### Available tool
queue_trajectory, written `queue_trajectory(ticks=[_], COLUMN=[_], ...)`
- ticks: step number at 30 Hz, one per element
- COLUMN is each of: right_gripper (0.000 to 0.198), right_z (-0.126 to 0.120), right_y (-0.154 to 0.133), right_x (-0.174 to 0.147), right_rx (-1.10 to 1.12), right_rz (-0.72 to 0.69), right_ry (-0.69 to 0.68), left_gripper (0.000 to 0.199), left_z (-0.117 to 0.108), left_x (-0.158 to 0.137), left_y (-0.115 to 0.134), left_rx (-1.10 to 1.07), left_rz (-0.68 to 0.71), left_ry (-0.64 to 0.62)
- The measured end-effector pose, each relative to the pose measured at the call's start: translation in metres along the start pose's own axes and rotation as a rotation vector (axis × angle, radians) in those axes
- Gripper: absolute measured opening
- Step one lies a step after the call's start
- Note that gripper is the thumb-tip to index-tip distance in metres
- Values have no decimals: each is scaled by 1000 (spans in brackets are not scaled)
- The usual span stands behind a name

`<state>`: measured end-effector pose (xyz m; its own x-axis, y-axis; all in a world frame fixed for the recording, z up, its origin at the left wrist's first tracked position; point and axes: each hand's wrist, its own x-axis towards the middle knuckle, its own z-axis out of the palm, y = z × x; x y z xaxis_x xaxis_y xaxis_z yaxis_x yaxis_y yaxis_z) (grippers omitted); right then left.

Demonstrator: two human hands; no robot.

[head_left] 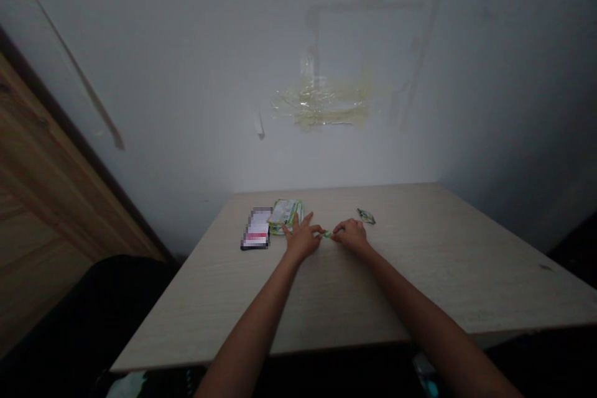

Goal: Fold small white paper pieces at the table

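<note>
Between my two hands is a small green folded wrapper [327, 234], low over the light wooden table. My left hand [303, 241] pinches its left end with thumb and forefinger. The other left fingers are spread toward a stack of green-and-white packets [285, 214], and I cannot tell whether they touch it. At the wrapper's right end, my right hand [351, 235] is closed in a pinch, its other fingers curled. Just beyond the right hand lies a crumpled green-and-dark wrapper [366, 216].
A phone [256, 228] with a blurred screen lies left of the packets. The table [224, 298] meets a white wall [209, 74] bearing clear tape [321, 102]. A wooden door or panel [41, 161] and a black chair-like shape [107, 305] stand on the left.
</note>
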<state>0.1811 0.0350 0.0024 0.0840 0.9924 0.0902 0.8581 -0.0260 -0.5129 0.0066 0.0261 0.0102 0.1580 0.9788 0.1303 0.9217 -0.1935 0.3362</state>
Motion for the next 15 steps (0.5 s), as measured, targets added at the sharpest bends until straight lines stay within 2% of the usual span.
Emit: queue_trajectory(ticks=[15], right_gripper=[19], right_z=[-2], right_y=[5], right_x=[4], right_rx=[58], right_rz=[16], right_ry=[-35], left_gripper=[28], left_z=[-7], left_x=[-2], left_y=[3], left_rx=[10], left_rz=[-27], left_ry=[-41])
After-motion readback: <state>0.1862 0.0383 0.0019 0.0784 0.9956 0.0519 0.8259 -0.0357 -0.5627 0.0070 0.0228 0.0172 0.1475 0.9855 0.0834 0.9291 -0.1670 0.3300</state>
